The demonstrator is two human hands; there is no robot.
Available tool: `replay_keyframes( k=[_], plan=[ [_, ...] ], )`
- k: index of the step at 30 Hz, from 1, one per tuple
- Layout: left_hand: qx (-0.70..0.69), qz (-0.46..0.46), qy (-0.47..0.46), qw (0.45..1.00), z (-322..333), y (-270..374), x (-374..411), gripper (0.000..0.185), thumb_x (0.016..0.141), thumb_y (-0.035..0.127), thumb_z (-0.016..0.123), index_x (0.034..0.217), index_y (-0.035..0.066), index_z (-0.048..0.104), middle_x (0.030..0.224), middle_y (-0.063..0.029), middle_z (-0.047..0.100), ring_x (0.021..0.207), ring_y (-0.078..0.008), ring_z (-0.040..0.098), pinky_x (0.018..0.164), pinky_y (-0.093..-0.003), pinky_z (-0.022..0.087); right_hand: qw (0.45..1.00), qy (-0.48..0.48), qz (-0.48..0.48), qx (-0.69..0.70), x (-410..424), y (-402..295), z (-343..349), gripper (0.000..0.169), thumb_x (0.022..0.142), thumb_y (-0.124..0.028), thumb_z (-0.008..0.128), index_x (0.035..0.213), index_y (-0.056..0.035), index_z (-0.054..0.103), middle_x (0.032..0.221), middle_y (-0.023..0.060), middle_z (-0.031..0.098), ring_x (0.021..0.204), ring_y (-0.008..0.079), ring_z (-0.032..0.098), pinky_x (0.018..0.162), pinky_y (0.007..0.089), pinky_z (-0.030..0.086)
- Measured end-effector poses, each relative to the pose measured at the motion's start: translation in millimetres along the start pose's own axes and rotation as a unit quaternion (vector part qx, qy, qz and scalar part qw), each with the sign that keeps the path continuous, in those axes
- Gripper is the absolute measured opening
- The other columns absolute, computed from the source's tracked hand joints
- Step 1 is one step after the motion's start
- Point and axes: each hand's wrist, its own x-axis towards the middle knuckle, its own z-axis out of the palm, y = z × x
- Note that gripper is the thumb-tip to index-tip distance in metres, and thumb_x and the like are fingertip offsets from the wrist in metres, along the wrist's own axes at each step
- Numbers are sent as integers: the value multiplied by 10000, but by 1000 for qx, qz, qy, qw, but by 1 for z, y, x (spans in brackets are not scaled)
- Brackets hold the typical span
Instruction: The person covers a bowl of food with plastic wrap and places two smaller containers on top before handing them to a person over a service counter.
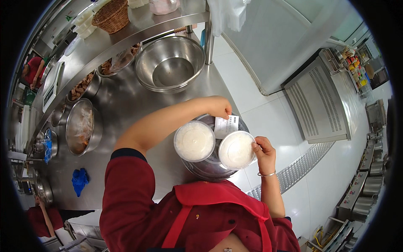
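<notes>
My left hand (221, 108) reaches across and pinches the upper edge of a printed paper slip (226, 126). The slip bears writing. My right hand (265, 151) grips the right rim of a round clear-lidded container (236, 150) filled with something white, probably rice. A second such container (194, 140) sits just left of it, with no hand on it. Both are above a large round vessel with a dark, shiny top (201, 170), mostly hidden by the containers and my arm. It is at the edge of the steel worktable (132, 123).
Nested steel bowls (170, 67) stand at the back. Along the left are bowls of meat (83, 86), a bowl with plastic film (83, 127) and a crumpled blue glove or cloth (80, 181). A raised shelf (157, 25) overhangs the table. Co-workers (44, 217) stand at far left.
</notes>
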Motion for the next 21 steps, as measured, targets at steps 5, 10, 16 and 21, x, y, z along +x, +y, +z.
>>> replay_keyframes(
  k=[5, 10, 16, 21],
  plan=[
    [174, 26, 103, 979, 19, 20, -11, 196, 730, 233, 553, 853, 81, 570, 804, -69, 576, 764, -246, 540, 672, -352, 421, 994, 6, 96, -50, 5, 8, 0, 155, 795, -128, 532, 852, 14, 558, 809, 38, 545, 680, 101, 502, 611, 214, 420],
    [33, 10, 371, 928, -8, -7, -84, 181, 773, 203, 508, 888, 71, 555, 798, -71, 561, 741, -215, 542, 639, -303, 423, 992, 64, 54, -96, 4, 23, -14, 190, 802, -148, 520, 928, -11, 557, 760, 34, 554, 663, 94, 529, 513, 217, 455],
    [-458, -142, 319, 817, 99, -67, -169, 237, 826, 228, 480, 978, 52, 525, 845, 3, 557, 760, -96, 522, 621, -241, 425, 952, -38, 248, 178, 1, 51, -11, 219, 787, -124, 532, 966, 0, 554, 792, 44, 582, 660, 102, 534, 519, 207, 443],
    [-582, -141, 400, 694, 158, -28, -156, 231, 793, 153, 517, 1003, 57, 518, 889, -9, 553, 783, -98, 521, 641, -228, 427, 934, -62, 260, 237, 18, 58, -14, 207, 787, -85, 518, 962, 20, 556, 777, 50, 587, 605, 91, 530, 504, 195, 432]
  ],
)
